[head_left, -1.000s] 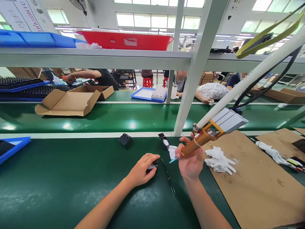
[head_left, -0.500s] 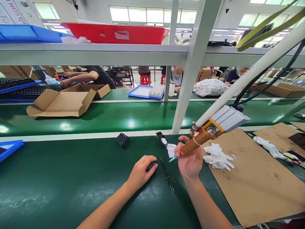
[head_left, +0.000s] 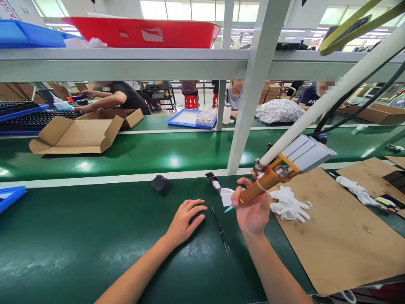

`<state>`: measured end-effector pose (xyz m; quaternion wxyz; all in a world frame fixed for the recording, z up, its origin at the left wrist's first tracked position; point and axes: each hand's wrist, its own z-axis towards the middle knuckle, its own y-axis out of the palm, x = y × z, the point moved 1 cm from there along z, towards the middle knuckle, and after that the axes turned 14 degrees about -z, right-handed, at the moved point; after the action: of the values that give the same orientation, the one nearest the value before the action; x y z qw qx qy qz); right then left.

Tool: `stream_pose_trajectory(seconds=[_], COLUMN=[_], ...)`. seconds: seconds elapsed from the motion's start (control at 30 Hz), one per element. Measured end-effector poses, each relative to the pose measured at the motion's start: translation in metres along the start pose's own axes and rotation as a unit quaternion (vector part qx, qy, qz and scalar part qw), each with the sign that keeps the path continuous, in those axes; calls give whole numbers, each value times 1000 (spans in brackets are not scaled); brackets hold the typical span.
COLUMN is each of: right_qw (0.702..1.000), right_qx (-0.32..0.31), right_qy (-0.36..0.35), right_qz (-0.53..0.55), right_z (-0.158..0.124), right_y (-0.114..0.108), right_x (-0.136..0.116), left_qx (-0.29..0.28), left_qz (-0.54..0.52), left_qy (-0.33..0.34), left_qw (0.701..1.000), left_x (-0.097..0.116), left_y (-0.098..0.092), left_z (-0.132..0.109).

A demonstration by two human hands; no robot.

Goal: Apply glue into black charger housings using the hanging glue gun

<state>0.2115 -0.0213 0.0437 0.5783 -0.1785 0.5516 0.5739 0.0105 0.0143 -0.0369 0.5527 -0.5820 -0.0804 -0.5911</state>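
My left hand (head_left: 185, 223) rests low over the green bench, thumb and fingers around a small black part (head_left: 196, 217) that they partly cover. My right hand (head_left: 253, 211) is wrapped round an orange cylindrical dispensing tool (head_left: 257, 188) with a light blue tapered nozzle (head_left: 229, 208) pointing down and left. A pair of dark tweezers (head_left: 221, 231) lies between my hands. Beyond my left hand sits a black block-shaped part (head_left: 160, 184). Another black part (head_left: 213, 181) is farther back, near a piece of white paper (head_left: 227, 197).
White gloves (head_left: 289, 204) lie on brown cardboard (head_left: 344, 236) at right. A slanted white pole (head_left: 319, 107) meets the tool's rear, and a grey post (head_left: 243, 122) rises ahead. An opened carton (head_left: 79, 134) stands across the bench. A co-worker (head_left: 126, 95) works at far left.
The fingers of my left hand have straightened and spread somewhat over the small black part. My right hand keeps its hold on the tool. The view has tilted slightly down.
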Motion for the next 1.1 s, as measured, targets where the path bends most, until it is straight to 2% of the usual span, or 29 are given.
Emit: stream_pose_trajectory(seconds=[0.17,0.27,0.4,0.53,0.77,0.97,1.1], right_qw=[1000,1000,1000,1000,1000,1000,1000], right_qx=[-2,-7,-8,-4,-6,3,1], right_qy=[2,-4,-12,-8,-10,-2,-6], right_qz=[6,14,16,7,-1,1,-1], right_z=[0,0,0,-1,-2,0,-1], right_y=[-1,-1,-1,-2,-1,-2,-3], right_x=[1,2,2,1,1,-1,-2], left_qx=[-33,-59,-85,-134,-137,-160,-171], left_qz=[-33,20,79,64,87,189,208], left_qy=[-9,-17,17,19,13,18,24], left_qw=[999,998,993,989,987,969,963], left_x=[-2,3,12,14,7,5,7], left_y=[-8,-17,-26,-22,-16,-15,-13], left_z=[4,9,18,21,20,19,18])
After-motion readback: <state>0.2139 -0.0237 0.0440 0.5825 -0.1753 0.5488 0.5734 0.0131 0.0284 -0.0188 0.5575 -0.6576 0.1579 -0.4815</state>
